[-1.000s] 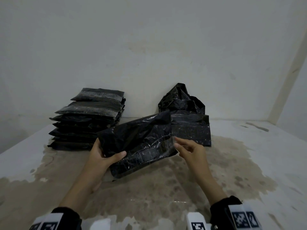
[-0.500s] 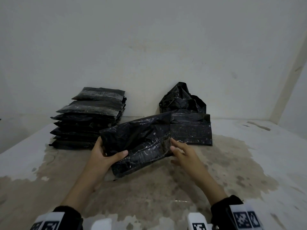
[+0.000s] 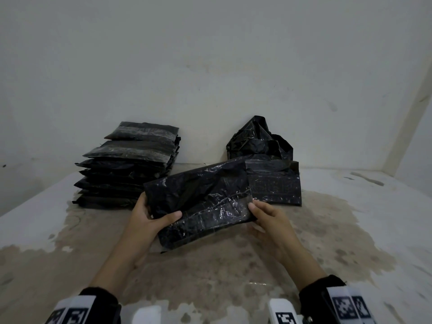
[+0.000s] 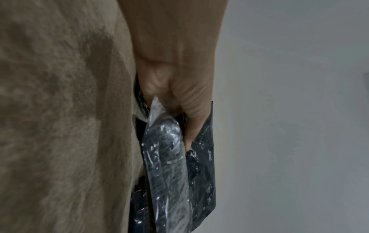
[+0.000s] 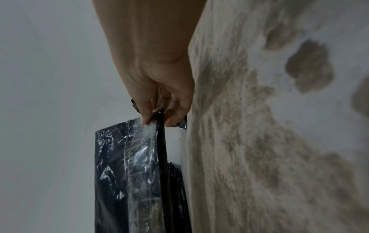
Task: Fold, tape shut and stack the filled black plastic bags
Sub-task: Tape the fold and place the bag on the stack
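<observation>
The left hand [image 3: 149, 220] grips the left end of a filled black bag [image 3: 201, 202], thumb laid across the top face and the other fingers tucked underneath. From the left wrist view the thumb [image 4: 191, 119] presses down on the glossy plastic beside a strip of clear tape [image 4: 167, 157] that runs along the bag. The right hand [image 3: 268, 218] pinches the bag's right end: in the right wrist view the thumb and fingers [image 5: 147, 116] close on the thin edge, right where the clear tape wrinkles. Both hands are narrowed around the bag and hold it tilted, its left end raised and its near edge low over the tabletop [image 3: 210, 265]; whether that edge touches the surface I cannot tell.

Behind the held bag, to the left, stands a stack of flat black bags [image 3: 131, 164], several layers high. To the right, just behind the held bag, lies another flat black bag [image 3: 275, 185], and on top of it at the back sits a crumpled heap of black plastic [image 3: 257, 141] against the wall [image 3: 210, 66].

The tabletop is pale, with a wide brownish stain spreading under the hands. The wall is plain, off-white and scuffed. Dark cuffs [image 3: 100, 300] with printed marker tags cover both wrists.
</observation>
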